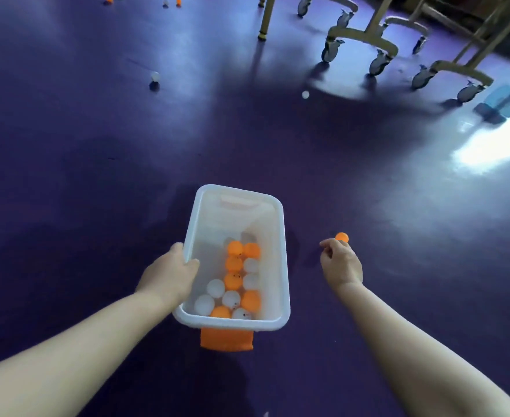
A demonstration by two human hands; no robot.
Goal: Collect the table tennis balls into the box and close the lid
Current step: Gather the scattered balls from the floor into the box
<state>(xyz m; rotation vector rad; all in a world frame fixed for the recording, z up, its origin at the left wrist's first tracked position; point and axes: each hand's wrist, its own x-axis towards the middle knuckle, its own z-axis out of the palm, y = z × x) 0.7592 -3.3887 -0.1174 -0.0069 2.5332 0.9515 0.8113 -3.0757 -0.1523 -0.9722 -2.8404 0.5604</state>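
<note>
Orange ball (341, 237) pinched at right hand (341, 264) fingertips, beside box (285, 266).

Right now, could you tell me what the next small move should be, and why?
Probably the right hand should secure the orange ball at its fingertips and carry it left over the box. The ball sits right of the box, outside it; whether it is gripped yet is unclear. The left hand grips the box's left rim, and its top is open.
</note>
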